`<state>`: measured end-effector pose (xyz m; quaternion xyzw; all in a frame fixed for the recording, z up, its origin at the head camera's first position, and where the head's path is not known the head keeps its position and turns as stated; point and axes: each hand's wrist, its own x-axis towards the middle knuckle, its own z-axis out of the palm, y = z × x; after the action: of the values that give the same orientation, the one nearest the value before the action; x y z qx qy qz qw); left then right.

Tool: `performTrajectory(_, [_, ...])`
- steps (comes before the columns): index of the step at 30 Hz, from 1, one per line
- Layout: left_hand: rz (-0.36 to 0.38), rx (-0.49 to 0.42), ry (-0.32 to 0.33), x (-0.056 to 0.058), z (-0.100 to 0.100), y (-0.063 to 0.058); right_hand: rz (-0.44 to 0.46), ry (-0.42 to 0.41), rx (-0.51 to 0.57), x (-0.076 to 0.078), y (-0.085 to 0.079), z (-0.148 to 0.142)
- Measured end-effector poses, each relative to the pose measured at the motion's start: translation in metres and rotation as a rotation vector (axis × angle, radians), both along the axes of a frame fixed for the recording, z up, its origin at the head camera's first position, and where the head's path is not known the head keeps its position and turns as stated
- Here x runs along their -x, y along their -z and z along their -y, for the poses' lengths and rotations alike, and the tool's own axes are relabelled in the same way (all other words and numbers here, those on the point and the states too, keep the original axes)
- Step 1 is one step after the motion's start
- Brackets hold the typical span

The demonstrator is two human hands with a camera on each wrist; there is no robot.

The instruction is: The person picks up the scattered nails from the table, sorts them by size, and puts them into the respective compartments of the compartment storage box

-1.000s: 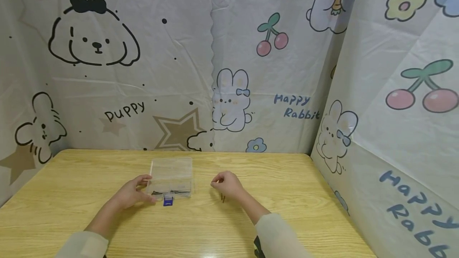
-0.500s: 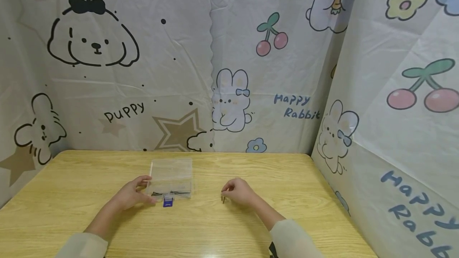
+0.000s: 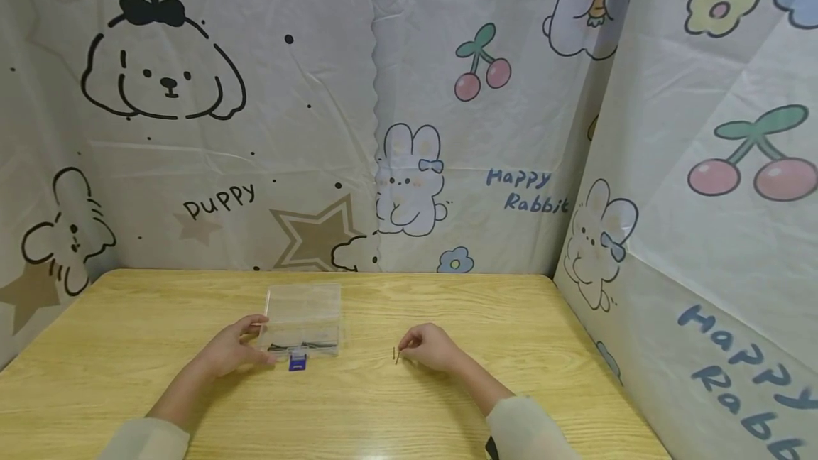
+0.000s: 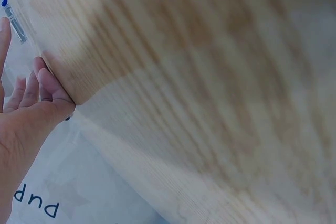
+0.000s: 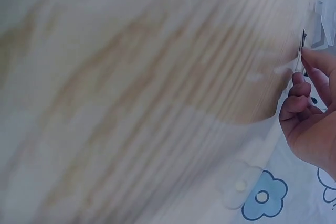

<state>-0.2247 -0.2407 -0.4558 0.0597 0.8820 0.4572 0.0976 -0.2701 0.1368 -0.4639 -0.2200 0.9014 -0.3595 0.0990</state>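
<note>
In the head view a clear plastic box [image 3: 303, 311] with a blue latch [image 3: 297, 361] lies on the table, and thin dark pieces [image 3: 316, 345] show along its front. My left hand [image 3: 231, 348] grips the box's left side, thumb near the front corner and fingers farther back. To the right of the box, my right hand [image 3: 429, 346] has thumb and forefinger pinched at a thin dark pin [image 3: 397, 358], its lower end by the tabletop. A second thin dark pin [image 3: 393, 353] stands out just left of it. In the right wrist view the fingertips meet at a dark, slender piece [image 5: 303, 39].
The wood-grain table [image 3: 332, 410] reaches back to a printed cloth [image 3: 307, 126] hung behind it. Another printed cloth [image 3: 703, 247] closes off the right side.
My right hand has moved right and slightly toward me, lowering to the thin dark pins. My left hand keeps its hold on the box, which stays in place.
</note>
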Motion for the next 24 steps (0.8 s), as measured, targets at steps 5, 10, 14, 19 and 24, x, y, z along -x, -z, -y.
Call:
performTrajectory(5, [0.000, -0.009, 0.005, -0.0007, 0.0005, 0.0005, 0.013, -0.001, -0.020, 0.0018, 0.0014, 0.0038])
performTrajectory(10, [0.005, -0.005, -0.003, 0.0000, 0.0008, 0.0003, 0.006, -0.007, -0.044, 0.0026, 0.0009, 0.0062])
performTrajectory(14, [0.006, -0.004, -0.002, -0.0001, 0.0011, -0.0001, -0.010, -0.016, -0.062, 0.0018, -0.0004, 0.0068])
performTrajectory(19, [0.018, -0.006, 0.004, -0.0004, 0.0017, -0.0005, -0.006, -0.024, -0.066, 0.0002, -0.0020, 0.0065])
performTrajectory(24, [0.028, 0.005, 0.003, -0.0006, 0.0016, -0.0017, 0.014, -0.034, -0.050, -0.0015, -0.0025, 0.0047])
